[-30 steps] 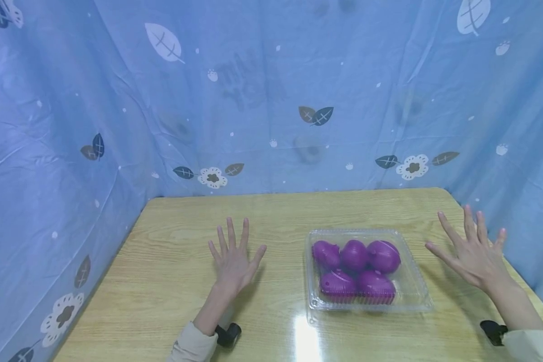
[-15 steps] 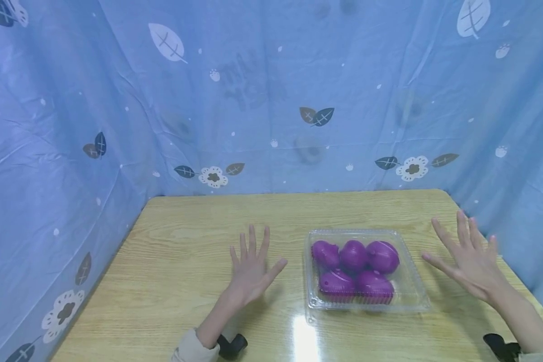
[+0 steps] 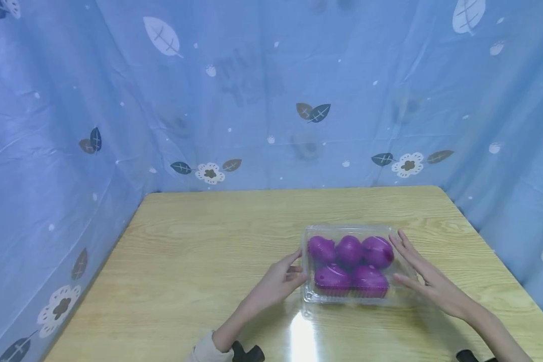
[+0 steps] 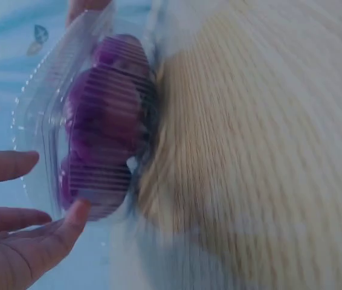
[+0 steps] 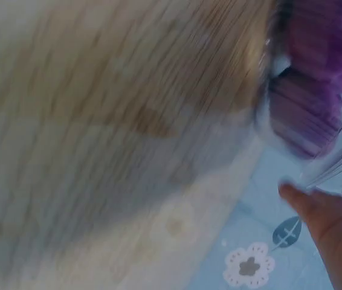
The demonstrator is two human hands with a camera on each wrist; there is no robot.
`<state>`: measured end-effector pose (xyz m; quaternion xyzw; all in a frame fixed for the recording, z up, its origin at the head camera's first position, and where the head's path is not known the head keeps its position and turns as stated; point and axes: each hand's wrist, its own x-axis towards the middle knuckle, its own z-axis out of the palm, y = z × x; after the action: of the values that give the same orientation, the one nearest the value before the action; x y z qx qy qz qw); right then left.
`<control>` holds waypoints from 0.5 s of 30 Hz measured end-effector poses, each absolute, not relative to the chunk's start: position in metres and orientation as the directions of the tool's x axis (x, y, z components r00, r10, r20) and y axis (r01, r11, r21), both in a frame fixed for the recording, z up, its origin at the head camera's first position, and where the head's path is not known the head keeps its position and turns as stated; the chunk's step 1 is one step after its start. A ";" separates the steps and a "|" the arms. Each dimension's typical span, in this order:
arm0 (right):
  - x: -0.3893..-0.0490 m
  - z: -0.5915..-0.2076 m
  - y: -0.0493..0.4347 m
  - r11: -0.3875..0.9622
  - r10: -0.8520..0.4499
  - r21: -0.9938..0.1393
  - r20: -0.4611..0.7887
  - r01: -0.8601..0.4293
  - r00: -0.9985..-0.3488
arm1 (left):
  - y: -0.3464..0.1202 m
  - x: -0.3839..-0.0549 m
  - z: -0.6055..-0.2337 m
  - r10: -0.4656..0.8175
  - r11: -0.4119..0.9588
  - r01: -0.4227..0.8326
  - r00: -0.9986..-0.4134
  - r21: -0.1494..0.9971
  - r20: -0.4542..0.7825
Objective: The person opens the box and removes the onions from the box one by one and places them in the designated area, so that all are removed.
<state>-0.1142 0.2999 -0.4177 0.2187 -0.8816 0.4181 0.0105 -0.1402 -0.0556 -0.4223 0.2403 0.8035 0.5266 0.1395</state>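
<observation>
A clear plastic clamshell box point(image 3: 344, 229) with a ribbed rim lies on the table, its lid down. Inside it sit several glossy purple round pieces point(image 3: 350, 251), shaped like onions; their kind is unclear. My left hand point(image 3: 273, 285) is at the box's left side, fingertips at the rim and fingers loosely bent. In the left wrist view the left thumb point(image 4: 73, 220) overlaps the box's near corner. At the right side, my right hand point(image 3: 439, 291) has its fingers extended along the box's edge. Whether the right fingertips touch the plastic is unclear.
The wooden table point(image 3: 199, 241) extends to the left of and behind the box. A blue patterned curtain point(image 3: 253, 100) hangs behind it and at both sides. Dark wrist-worn devices point(image 3: 249, 353) show under the forearms.
Both hands have moved inward from spread, raised positions: the left to the right, the right to the left, up to the box's sides. The box is in about the same place.
</observation>
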 end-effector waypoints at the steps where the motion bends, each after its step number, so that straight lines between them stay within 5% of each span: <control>1: -0.114 -0.418 0.298 0.539 -0.377 -0.750 0.193 -0.384 -0.906 | -0.055 -0.140 -0.422 0.523 0.302 0.221 -0.851 0.927 0.033; 11: -0.104 -0.421 0.306 0.294 -0.420 -0.912 0.145 -0.286 -0.896 | -0.056 -0.132 -0.428 0.508 0.125 0.010 -0.859 0.992 -0.055; 15: -0.100 -0.424 0.313 0.302 -0.370 -0.934 0.070 -0.192 -0.926 | -0.053 -0.125 -0.433 0.501 0.114 -0.031 -0.862 0.993 -0.084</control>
<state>-0.1003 0.3134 -0.4242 0.1749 -0.8029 0.5643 -0.0791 -0.1248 -0.0526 -0.4332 0.1637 0.7172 0.6453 0.2059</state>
